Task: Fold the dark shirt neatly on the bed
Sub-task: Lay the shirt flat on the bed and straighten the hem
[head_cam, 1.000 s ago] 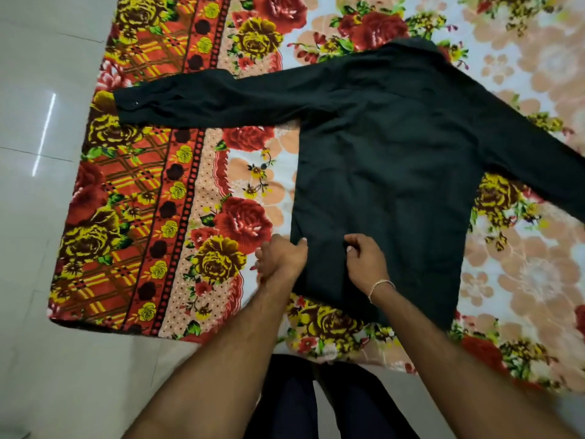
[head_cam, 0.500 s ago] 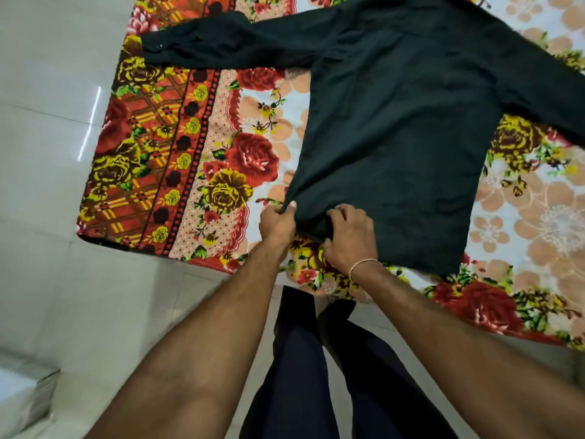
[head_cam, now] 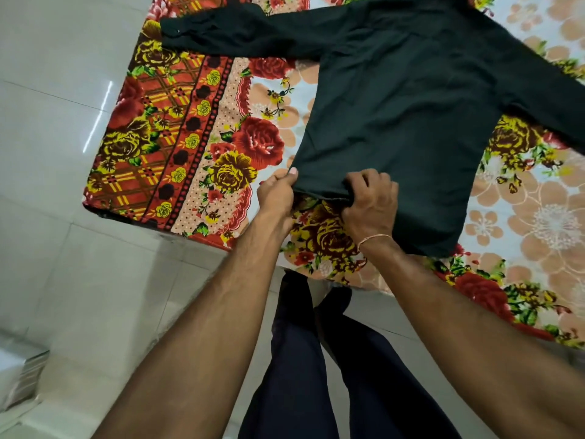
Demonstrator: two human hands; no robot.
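Shirt (head_cam: 408, 122), dark and long-sleeved, is shown spread flat on the floral bedspread (head_cam: 196, 128), its body lying beyond both hands and its near hem at the fingertips. One sleeve (head_cam: 240, 34) is extended far ahead and to the left of the left hand; the other runs off beyond and to the right of the right hand. The pale tiled floor (head_cam: 47, 153) is seen left of the left forearm. The left hand (head_cam: 277, 193) is closed in a pinch on the hem's left corner, thumb uppermost. The right hand (head_cam: 370, 205), just beside it and banded at the wrist by a thin bracelet (head_cam: 375, 238), is curled round a bunched fold of the hem. The step in hand is judged to be straightening the lower edge before the first fold. The next move would call for even tension along the hem, so that no crease is set. No brand, label or legible writing is seen.
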